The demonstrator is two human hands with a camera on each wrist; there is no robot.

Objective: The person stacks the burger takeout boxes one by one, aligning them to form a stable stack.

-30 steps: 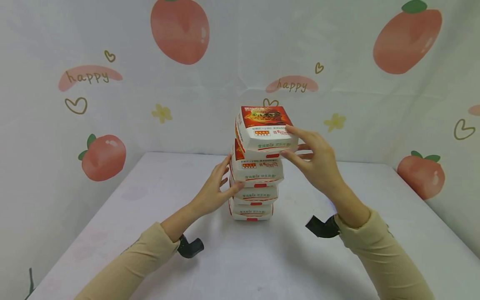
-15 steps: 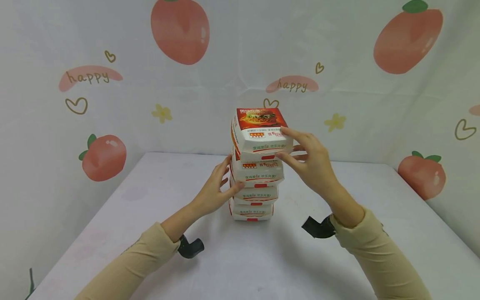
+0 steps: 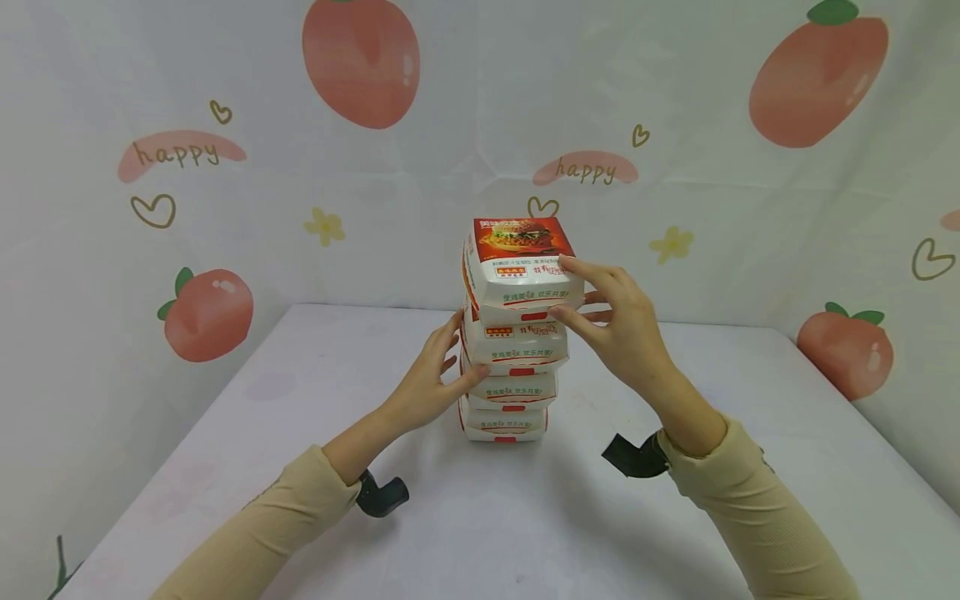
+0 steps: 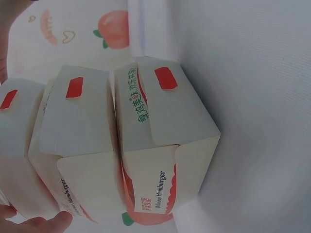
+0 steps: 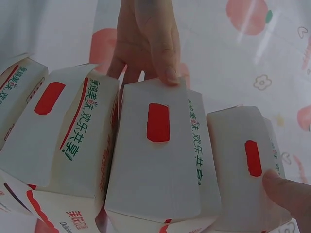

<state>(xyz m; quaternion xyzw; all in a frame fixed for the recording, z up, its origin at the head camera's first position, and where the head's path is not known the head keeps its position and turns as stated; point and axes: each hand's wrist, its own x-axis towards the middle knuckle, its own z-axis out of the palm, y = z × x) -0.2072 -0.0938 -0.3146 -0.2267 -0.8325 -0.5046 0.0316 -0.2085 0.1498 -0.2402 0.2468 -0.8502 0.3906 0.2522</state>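
Several white hamburger boxes with red and green print stand stacked mid-table in the head view. The top box (image 3: 522, 271) sits on the second box (image 3: 517, 342), slightly off line with it. My right hand (image 3: 626, 329) pinches the top box at its right end, index finger on the upper edge and thumb (image 5: 284, 187) on the front. My left hand (image 3: 426, 387) rests against the stack's left side, fingers straight along the second box and thumb near its lower front edge. Below lie the third box (image 3: 517, 390) and the bottom box (image 3: 504, 423).
The white table (image 3: 315, 533) runs back to a printed wall cloth (image 3: 420, 225) with fruit and hearts. Black curved pieces (image 3: 382, 496) stick out at both wrists, below the beige sleeves (image 3: 270, 517).
My right hand has brought the top box left and slightly down onto the stack; in the last half second it has shifted only a little. My left hand has stayed in place.
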